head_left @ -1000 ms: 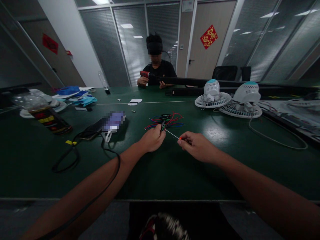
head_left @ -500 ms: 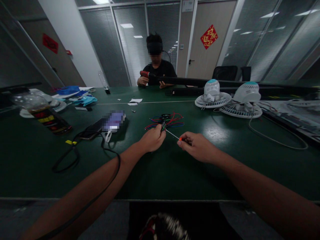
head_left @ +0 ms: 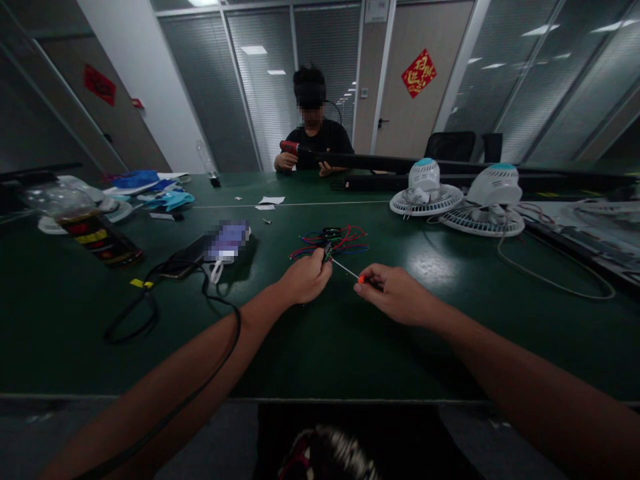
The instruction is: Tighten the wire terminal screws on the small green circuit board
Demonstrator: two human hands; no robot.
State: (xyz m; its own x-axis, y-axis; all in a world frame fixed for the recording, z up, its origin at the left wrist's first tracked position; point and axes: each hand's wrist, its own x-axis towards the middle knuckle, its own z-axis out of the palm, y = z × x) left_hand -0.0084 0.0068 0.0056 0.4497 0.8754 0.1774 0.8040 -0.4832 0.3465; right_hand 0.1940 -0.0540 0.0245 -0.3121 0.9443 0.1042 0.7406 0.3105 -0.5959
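Near the middle of the green table, my left hand (head_left: 306, 277) pinches a small green circuit board (head_left: 327, 253) with wires attached. My right hand (head_left: 393, 292) is closed around the orange-and-dark handle of a screwdriver (head_left: 346, 268). Its thin metal shaft points left, and the tip meets the board or lies right by it; my fingers make the exact contact hard to see. Just beyond the left hand lies a bunch of red and blue wires (head_left: 350, 235), with small dark parts among them.
Two white fans (head_left: 483, 200) lie face down at the right. A bottle of dark liquid (head_left: 95, 230), a phone (head_left: 187, 259) and a black cable (head_left: 155, 313) are on the left. Across the table, a person (head_left: 327, 137) holds a red power tool (head_left: 289, 147) against a long black bar (head_left: 400, 162).
Almost nothing differs. The screwdriver's orange handle shows slightly more between the right fingers; both hands keep their places.
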